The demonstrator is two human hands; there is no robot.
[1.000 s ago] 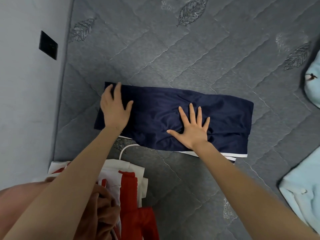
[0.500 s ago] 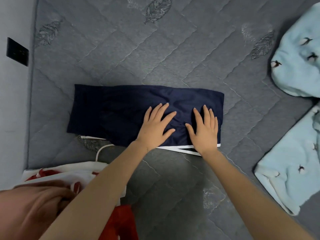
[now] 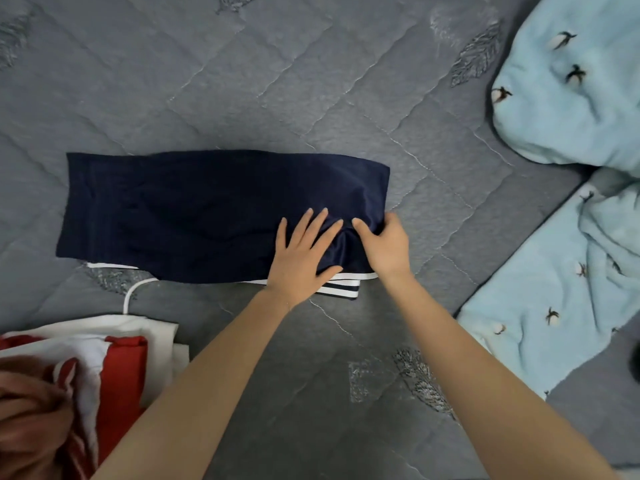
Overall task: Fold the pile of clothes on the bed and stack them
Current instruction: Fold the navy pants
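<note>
**Position.** The shorts [image 3: 207, 216] lie flat on the bed [image 3: 277, 81] as a long navy band running left to right. White-striped hems show along the near edge. A white cord [image 3: 133, 292] trails from the near left side.

**Hands.** The left hand [image 3: 304, 251] lies flat on the right part of the shorts, fingers straight and spread, pressing down. The right hand [image 3: 384, 247] grips the right end, with the thumb on top and the fingers curled round the edge; the cloth bunches between the two hands.

**Step in hand.** Judged from the layout, the lengthwise fold is done and the cross fold is starting.

**Next move.** Lift the right end and carry it left over the shorts, edges aligned. Release the left palm in time and tuck in the cord.

**Afterwards.** Red-and-white clothes [image 3: 121, 351] lie near left and may serve as the stack. Pale blue fabric [image 3: 571, 98] lies at the right.
</note>
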